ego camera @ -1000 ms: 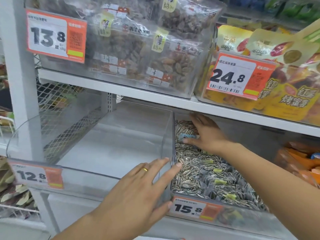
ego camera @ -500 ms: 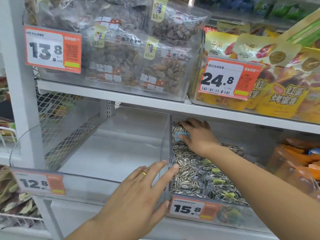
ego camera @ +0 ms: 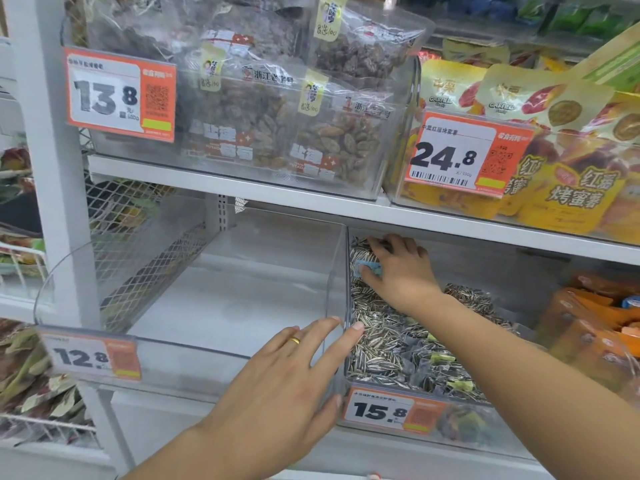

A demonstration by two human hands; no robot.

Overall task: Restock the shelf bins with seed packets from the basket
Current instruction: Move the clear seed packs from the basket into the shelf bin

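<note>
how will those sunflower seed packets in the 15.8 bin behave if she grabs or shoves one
The seed packets look like small film pouches, so probably floppy and light. They lie loosely heaped, so a push from the right hand would likely slide several. Glossy film may be slippery.
</note>
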